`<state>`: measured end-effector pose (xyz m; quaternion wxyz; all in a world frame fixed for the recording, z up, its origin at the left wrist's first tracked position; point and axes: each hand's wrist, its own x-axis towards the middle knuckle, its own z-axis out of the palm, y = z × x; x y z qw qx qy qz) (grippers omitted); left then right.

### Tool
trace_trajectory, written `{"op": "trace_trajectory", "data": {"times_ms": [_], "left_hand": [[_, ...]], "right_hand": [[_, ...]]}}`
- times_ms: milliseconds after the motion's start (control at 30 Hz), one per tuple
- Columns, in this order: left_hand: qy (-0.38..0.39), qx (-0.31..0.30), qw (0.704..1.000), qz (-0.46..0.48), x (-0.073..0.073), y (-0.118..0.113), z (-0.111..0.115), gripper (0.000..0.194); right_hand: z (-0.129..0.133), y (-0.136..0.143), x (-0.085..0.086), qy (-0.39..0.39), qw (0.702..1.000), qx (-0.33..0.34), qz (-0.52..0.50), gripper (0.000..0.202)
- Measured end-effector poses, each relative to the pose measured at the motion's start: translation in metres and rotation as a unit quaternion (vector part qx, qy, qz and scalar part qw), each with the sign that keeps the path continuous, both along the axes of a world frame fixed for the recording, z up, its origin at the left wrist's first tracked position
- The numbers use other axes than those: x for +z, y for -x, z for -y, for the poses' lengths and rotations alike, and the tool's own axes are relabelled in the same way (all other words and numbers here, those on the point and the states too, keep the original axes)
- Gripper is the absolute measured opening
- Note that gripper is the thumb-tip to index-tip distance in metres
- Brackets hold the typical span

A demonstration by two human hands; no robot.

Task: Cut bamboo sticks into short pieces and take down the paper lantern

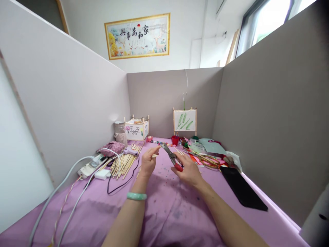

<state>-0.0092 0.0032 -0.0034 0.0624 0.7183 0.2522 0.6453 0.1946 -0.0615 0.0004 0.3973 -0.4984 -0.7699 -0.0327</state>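
Near the middle of the view, my left hand (pixel 149 161) is closed round a short pale wooden stick (pixel 154 156), most of which the fingers hide. My right hand (pixel 189 169) grips pliers (pixel 171 156) with red handles. The metal jaws of the pliers point up and left and reach the fingertips of my left hand. Whatever lies between the jaws is too small to make out. Both hands are above the purple cloth (pixel 169 212).
Wooden sticks (pixel 125 164), a glue gun (pixel 130 151) and cables lie at the left, before a paper-sided box (pixel 136 129) and a jar (pixel 120 132). A red cup (pixel 175 139) and small picture stand (pixel 185 120) are behind. A black tray (pixel 243 188) lies right.
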Motion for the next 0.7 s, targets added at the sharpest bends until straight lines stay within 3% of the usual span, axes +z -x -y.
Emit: {"op": "trace_trajectory", "data": {"times_ms": [333, 700], "left_hand": [[-0.042, 0.051, 0.998, -0.021, 0.0094, 0.0016, 0.0052, 0.03], [-0.034, 0.06, 0.997, -0.04, 0.0045, 0.0038, 0.0036, 0.038]], "right_hand": [[0.0033, 0.0012, 0.0029, 0.006, 1.0, 0.004, -0.002, 0.06], [0.0041, 0.0019, 0.0032, 0.008, 1.0, 0.017, -0.02, 0.055]]}}
